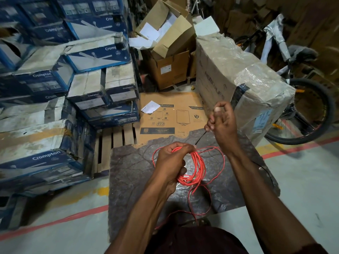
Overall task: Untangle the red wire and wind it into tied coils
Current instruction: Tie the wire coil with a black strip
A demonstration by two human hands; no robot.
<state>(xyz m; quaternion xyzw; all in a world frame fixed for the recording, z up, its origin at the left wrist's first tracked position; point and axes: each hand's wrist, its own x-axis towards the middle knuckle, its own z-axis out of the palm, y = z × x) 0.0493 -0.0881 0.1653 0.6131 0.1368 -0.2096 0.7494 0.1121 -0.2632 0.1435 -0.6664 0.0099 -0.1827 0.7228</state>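
here, red wire (194, 168) in left hand (169, 162), strand (200, 138) in right hand (222, 123)

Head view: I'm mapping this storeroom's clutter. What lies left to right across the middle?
Stacked blue-and-white cardboard cartons → flat brown cardboard sheet on the floor → big plastic-wrapped brown carton → white-framed bicycle.

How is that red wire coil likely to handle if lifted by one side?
Probably floppy: the red wire coil sags in loose, uneven loops from the left hand. Likely light, since one hand holds it. Untied, it may spring open, and the loose strand looping over the slab could snag.
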